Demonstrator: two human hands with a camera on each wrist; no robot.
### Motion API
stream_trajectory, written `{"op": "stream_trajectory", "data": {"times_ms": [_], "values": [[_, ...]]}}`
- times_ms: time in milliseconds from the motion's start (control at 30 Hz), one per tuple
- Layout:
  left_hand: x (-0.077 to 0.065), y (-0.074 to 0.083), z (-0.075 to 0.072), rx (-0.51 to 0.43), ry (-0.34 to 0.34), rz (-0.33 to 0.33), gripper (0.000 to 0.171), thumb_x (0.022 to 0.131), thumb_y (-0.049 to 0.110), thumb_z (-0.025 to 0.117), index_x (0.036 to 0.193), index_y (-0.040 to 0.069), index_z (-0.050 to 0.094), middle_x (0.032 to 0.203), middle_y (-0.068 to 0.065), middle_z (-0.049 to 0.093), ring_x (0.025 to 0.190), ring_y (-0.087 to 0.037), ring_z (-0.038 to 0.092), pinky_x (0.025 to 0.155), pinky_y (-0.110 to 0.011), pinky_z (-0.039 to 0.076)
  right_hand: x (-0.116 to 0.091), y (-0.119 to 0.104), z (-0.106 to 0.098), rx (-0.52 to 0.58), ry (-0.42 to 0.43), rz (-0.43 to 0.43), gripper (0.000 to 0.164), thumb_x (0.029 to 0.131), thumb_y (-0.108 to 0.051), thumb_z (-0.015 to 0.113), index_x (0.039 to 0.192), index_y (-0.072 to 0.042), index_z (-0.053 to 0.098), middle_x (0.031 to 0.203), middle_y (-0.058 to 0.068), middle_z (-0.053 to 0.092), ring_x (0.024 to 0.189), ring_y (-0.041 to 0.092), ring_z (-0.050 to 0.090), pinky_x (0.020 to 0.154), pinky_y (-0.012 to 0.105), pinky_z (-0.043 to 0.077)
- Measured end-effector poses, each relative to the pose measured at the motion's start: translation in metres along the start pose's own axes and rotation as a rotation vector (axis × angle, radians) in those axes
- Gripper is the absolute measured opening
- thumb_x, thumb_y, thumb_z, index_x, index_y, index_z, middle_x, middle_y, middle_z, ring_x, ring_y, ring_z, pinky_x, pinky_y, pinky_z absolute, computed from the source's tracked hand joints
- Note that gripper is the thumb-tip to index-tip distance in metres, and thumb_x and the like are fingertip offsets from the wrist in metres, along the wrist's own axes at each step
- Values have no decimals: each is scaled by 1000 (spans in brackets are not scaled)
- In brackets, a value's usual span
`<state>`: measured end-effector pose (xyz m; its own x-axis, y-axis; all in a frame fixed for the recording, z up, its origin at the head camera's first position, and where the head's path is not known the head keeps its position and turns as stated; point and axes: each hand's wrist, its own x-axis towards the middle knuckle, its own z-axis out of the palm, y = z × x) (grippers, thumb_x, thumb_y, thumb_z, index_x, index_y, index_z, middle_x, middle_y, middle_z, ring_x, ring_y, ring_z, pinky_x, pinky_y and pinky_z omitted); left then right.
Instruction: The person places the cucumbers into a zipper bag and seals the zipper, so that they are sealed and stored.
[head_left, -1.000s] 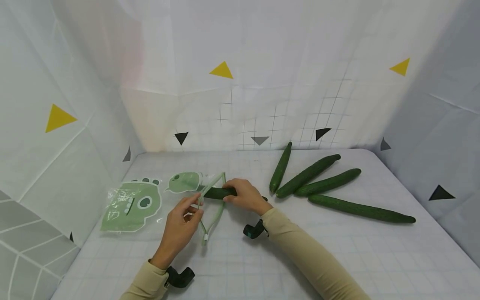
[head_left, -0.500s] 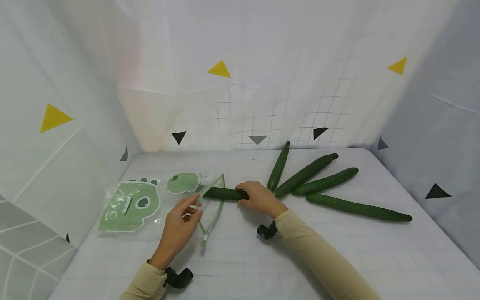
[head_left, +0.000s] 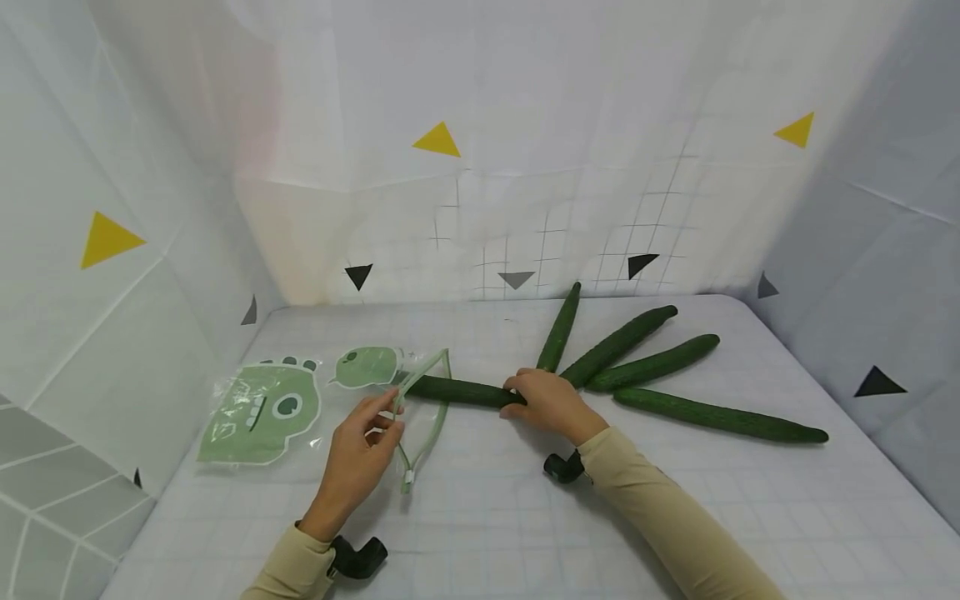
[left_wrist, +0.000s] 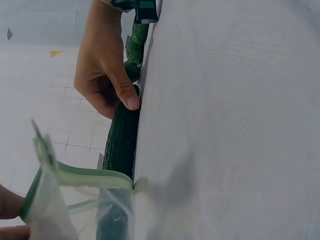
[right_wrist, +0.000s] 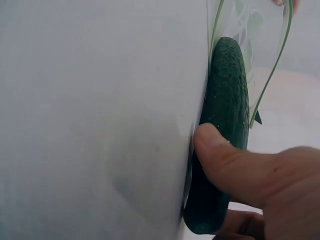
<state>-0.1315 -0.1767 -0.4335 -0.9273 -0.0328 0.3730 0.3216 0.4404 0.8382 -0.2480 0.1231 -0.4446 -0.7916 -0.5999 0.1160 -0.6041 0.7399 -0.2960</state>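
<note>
A clear zip bag (head_left: 258,429) printed with a green dinosaur lies flat at the left of the table, its green-edged mouth standing partly open. My left hand (head_left: 365,446) pinches the near-left part of that rim between thumb and fingers. One cucumber (head_left: 457,391) lies on the table with its left end inside the bag's mouth and its rest outside. My right hand (head_left: 551,404) grips this cucumber near its right end; in the right wrist view the thumb (right_wrist: 215,147) presses on one side, with fingers partly hidden behind.
Several other cucumbers (head_left: 618,346) fan out on the table behind and right of my right hand; the nearest one (head_left: 720,417) points right. A white grid-marked cloth covers the table (head_left: 480,533). Fabric walls (head_left: 600,108) stand behind and at both sides.
My right hand has slid right along the cucumber, from near the bag's mouth to the far end. The cucumber stays nearly where it was. My left hand keeps its hold on the rim.
</note>
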Motion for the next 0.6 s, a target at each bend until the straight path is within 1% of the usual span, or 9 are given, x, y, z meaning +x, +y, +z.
{"op": "stream_trajectory", "data": {"times_ms": [67, 133, 233, 300, 400, 467, 500, 533, 600], "values": [[0, 0, -1, 3, 0, 4, 50, 94, -6, 71, 143, 1, 62, 113, -7, 66, 93, -18, 68, 76, -27, 55, 0, 0, 1, -14, 9, -31, 38, 92, -35, 80, 118, -8, 76, 101, 1, 66, 85, 19, 65, 70, 37, 54], [1, 0, -1, 5, 1, 1, 50, 94, -7, 71, 143, 1, 62, 113, -7, 66, 93, -18, 68, 75, -26, 55, 0, 0, 2, -15, 37, -62, 32, 93, -31, 80, 113, -7, 76, 96, 0, 65, 80, 18, 63, 68, 36, 52], [1, 1, -1, 1, 3, 4, 50, 94, -7, 71, 142, 0, 62, 113, -7, 66, 93, -19, 68, 75, -26, 55, 0, 2, 3, 7, 120, -109, 24, 93, -24, 80, 107, -5, 78, 91, 1, 67, 74, 17, 61, 65, 34, 51], [1, 2, -1, 0, 5, 5, 50, 94, -7, 71, 142, 0, 62, 113, -7, 66, 93, -19, 68, 75, -26, 55, 0, 3, 4, 56, 179, -135, 18, 92, -19, 81, 102, -5, 78, 84, 0, 67, 68, 14, 59, 61, 32, 49], [1, 2, -2, 4, 7, -7, 50, 94, -6, 70, 143, 0, 61, 113, -7, 66, 93, -19, 68, 76, -26, 55, 1, 4, 5, 138, 222, -155, 9, 92, -16, 80, 90, -8, 77, 69, -3, 61, 56, 8, 47, 54, 27, 40], [1, 1, -2, 6, 8, -20, 51, 94, -6, 69, 144, 0, 60, 113, -7, 67, 93, -19, 68, 76, -25, 54, 1, 4, 5, 195, 220, -155, 13, 94, -16, 79, 84, -9, 74, 60, -1, 53, 51, 5, 36, 51, 26, 32], [1, 1, -2, 6, 8, -27, 51, 94, -6, 69, 144, 0, 60, 113, -7, 67, 93, -19, 68, 76, -25, 54, 1, 4, 5, 214, 219, -153, 13, 94, -16, 78, 85, -8, 75, 60, 0, 54, 50, 4, 32, 51, 25, 32], [1, 1, -2, 4, 8, -34, 52, 94, -6, 69, 144, 0, 60, 113, -7, 67, 93, -19, 68, 76, -25, 54, 1, 4, 5, 229, 222, -149, 12, 94, -17, 78, 88, -6, 77, 62, 2, 59, 50, 3, 33, 52, 24, 33], [2, 0, -1, -6, 3, -38, 52, 94, -6, 69, 144, 0, 60, 114, -8, 67, 93, -19, 68, 76, -25, 54, 0, 4, 6, 257, 230, -140, 17, 94, -17, 78, 98, -1, 80, 73, 7, 69, 49, 0, 36, 53, 24, 39]]}}
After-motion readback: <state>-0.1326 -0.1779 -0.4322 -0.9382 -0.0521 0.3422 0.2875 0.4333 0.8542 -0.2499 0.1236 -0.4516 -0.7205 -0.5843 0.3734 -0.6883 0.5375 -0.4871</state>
